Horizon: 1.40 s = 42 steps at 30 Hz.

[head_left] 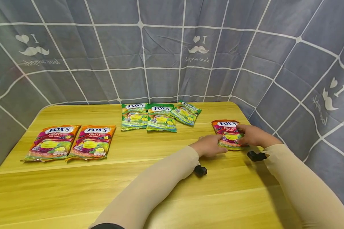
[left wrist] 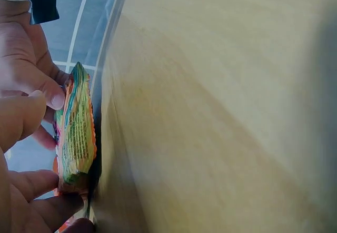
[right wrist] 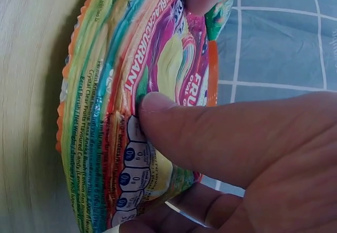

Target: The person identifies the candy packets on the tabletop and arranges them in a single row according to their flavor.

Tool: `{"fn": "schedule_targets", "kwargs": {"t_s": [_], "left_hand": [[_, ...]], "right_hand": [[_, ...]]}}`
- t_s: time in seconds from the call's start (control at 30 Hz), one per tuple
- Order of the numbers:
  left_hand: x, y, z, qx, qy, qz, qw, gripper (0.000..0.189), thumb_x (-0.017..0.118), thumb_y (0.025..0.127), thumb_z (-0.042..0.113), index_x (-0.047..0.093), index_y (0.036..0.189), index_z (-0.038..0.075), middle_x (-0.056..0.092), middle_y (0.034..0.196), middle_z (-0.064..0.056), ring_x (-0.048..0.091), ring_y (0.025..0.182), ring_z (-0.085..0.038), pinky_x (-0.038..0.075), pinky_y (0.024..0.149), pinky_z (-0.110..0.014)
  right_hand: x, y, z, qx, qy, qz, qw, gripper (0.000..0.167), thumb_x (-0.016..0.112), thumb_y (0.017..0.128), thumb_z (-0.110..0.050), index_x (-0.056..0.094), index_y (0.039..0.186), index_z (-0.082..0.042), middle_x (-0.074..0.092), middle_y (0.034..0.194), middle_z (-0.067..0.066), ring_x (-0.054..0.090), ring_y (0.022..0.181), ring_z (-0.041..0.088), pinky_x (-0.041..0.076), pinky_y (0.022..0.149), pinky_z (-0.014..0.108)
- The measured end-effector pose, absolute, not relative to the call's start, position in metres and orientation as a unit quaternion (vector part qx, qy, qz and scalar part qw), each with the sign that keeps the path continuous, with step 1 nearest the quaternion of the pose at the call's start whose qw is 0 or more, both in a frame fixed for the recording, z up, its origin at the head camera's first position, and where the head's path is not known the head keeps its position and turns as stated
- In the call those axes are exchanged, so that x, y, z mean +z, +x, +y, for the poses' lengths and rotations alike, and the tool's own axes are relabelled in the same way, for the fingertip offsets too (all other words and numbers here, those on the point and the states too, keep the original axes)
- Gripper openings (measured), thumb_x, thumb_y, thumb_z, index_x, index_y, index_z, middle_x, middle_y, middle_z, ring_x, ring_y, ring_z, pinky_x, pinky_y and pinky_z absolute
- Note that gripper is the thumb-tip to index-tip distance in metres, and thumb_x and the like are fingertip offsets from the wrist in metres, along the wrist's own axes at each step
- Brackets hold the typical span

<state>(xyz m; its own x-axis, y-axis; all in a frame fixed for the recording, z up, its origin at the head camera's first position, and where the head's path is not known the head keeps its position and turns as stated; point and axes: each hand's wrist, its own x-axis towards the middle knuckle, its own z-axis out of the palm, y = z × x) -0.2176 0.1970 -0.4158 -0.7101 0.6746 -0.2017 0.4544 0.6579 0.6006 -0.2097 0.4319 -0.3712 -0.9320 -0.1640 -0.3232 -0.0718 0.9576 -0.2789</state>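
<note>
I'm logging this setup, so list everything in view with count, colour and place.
Table: one, yellow wood, across the foreground
Loose Fruits bags: two, orange and purple, table's left
Held Fruits bag: one, orange and purple, table's right
Spring bags: three, green and yellow, along table's back, rightmost askew
Curtain: count unclear, grey, white lines and prints, behind and beside the table
Wrist pieces: two, black, at the wrists
Sleeves: two, beige, both arms
Dark band: one, black, by left sleeve
Left hand: one, bare, at held Fruits bag's left edge
Right hand: one, bare, pinching its right side
</note>
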Motion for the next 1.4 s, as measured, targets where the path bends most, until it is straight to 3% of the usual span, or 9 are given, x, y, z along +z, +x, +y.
{"fn": "schedule_targets", "kwargs": {"t_s": [0.43, 0.67, 0.9, 1.07, 1.23, 1.4], "left_hand": [[-0.405, -0.214, 0.186, 0.293, 0.308, 0.882, 0.203, 0.071, 0.062, 0.103, 0.053, 0.039, 0.164, 0.025, 0.048, 0.164, 0.004, 0.045, 0.152, -0.019, 0.036, 0.125, -0.041], [-0.397, -0.215, 0.171, 0.336, 0.294, 0.881, 0.160, 0.061, 0.061, 0.106, 0.045, 0.047, 0.160, 0.022, 0.052, 0.161, 0.002, 0.049, 0.150, -0.019, 0.041, 0.123, -0.035], [-0.390, -0.221, 0.149, 0.394, 0.274, 0.869, 0.117, 0.049, 0.065, 0.105, 0.032, 0.058, 0.152, 0.017, 0.055, 0.158, -0.003, 0.050, 0.149, -0.022, 0.042, 0.122, -0.037], [-0.387, -0.227, 0.127, 0.412, 0.265, 0.867, 0.096, 0.046, 0.068, 0.104, 0.026, 0.060, 0.149, 0.017, 0.057, 0.155, -0.004, 0.048, 0.149, -0.025, 0.043, 0.122, -0.041], [-0.384, -0.230, 0.103, 0.422, 0.248, 0.867, 0.092, 0.049, 0.072, 0.102, 0.026, 0.059, 0.148, 0.016, 0.058, 0.149, -0.008, 0.055, 0.138, -0.025, 0.048, 0.117, -0.043], [-0.381, -0.230, 0.077, 0.428, 0.232, 0.868, 0.096, 0.062, 0.077, 0.097, 0.026, 0.053, 0.153, 0.015, 0.052, 0.152, -0.013, 0.051, 0.141, -0.028, 0.043, 0.122, -0.045]], "right_hand": [[-0.361, -0.205, 0.421, -0.143, -0.066, 0.977, 0.142, 0.083, 0.079, 0.094, -0.022, 0.037, 0.156, 0.012, 0.058, 0.141, 0.038, 0.058, 0.128, 0.053, 0.047, 0.107, 0.065], [-0.349, -0.203, 0.405, -0.170, -0.058, 0.977, 0.119, 0.084, 0.080, 0.093, -0.026, 0.038, 0.157, 0.010, 0.061, 0.137, 0.038, 0.060, 0.123, 0.049, 0.048, 0.104, 0.063], [-0.338, -0.201, 0.377, -0.182, -0.072, 0.976, 0.099, 0.082, 0.078, 0.096, -0.033, 0.040, 0.157, 0.007, 0.059, 0.141, 0.036, 0.058, 0.128, 0.050, 0.047, 0.106, 0.064], [-0.337, -0.204, 0.354, -0.195, -0.079, 0.974, 0.081, 0.081, 0.076, 0.097, -0.034, 0.040, 0.159, 0.004, 0.060, 0.141, 0.034, 0.064, 0.119, 0.045, 0.053, 0.099, 0.058], [-0.340, -0.209, 0.332, -0.215, -0.084, 0.970, 0.074, 0.074, 0.073, 0.100, -0.029, 0.042, 0.159, 0.001, 0.062, 0.138, 0.030, 0.067, 0.112, 0.040, 0.057, 0.092, 0.052], [-0.344, -0.213, 0.309, -0.234, -0.093, 0.965, 0.078, 0.071, 0.071, 0.101, -0.028, 0.042, 0.160, -0.002, 0.064, 0.136, 0.027, 0.066, 0.114, 0.038, 0.057, 0.094, 0.050]]}}
